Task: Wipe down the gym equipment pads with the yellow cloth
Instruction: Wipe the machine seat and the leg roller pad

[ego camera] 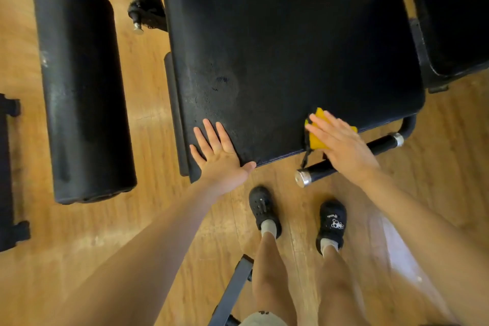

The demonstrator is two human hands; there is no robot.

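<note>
My right hand (pixel 341 144) lies flat, fingers straight, pressing the cloth (pixel 318 130) onto the pad (pixel 285 47) at its near edge. My left hand (pixel 221 152) rests beside it, palm down and fingers spread, on the pad's near left corner.
</note>
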